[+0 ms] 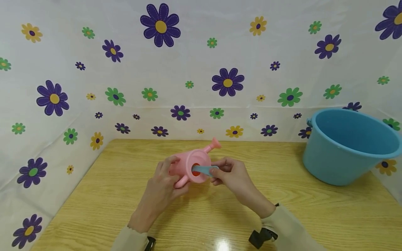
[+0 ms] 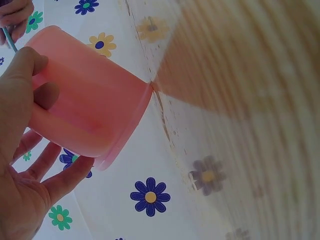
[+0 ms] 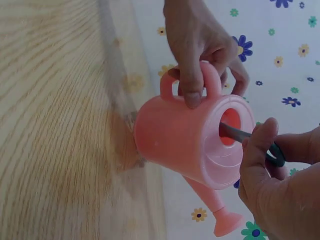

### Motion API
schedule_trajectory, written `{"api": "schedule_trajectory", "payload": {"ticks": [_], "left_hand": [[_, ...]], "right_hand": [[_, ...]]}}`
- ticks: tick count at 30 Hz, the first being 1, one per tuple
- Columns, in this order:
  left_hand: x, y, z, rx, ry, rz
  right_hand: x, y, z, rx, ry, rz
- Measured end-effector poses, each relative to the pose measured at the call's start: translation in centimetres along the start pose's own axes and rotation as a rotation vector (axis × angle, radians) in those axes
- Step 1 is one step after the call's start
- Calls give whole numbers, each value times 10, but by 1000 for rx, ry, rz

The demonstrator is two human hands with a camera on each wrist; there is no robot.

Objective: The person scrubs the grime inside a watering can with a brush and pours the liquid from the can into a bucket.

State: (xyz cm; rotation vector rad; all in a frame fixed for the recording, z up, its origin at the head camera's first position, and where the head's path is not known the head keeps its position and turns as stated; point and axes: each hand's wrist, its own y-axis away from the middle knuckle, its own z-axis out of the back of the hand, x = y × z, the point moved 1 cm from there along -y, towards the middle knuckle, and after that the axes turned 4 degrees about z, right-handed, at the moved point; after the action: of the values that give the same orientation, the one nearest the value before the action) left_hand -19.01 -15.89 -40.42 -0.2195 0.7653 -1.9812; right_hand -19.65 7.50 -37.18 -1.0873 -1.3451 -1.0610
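Note:
A pink toy watering can (image 1: 179, 166) is tipped on the wooden table, its top opening turned toward me and its spout pointing away to the right. My left hand (image 1: 161, 181) grips it by the handle and side; in the left wrist view, fingers of the left hand (image 2: 22, 175) spread around the can's body (image 2: 90, 95). Between thumb and fingers, my right hand (image 1: 233, 176) pinches a light blue handle (image 1: 204, 169). The front part of this blue tool goes through the round hole in the can's top (image 3: 212, 150), so its far end is hidden.
A large blue bucket (image 1: 326, 153) stands to the right on the table (image 1: 103, 195). White flower-patterned cloth (image 1: 188, 59) hangs behind the table and along both sides.

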Motion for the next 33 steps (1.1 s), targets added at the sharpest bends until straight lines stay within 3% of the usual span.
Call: {"api": "schedule_trajectory", "payload": {"ticks": [5, 14, 33], "left_hand": [[1, 0, 0, 8, -4, 9], [1, -1, 0, 13, -3, 18], [1, -1, 1, 8, 9, 22]], "right_hand": [[4, 4, 5, -35, -125, -78], [4, 16, 8, -26, -307, -186], [2, 12, -3, -56, -361, -203]]}}
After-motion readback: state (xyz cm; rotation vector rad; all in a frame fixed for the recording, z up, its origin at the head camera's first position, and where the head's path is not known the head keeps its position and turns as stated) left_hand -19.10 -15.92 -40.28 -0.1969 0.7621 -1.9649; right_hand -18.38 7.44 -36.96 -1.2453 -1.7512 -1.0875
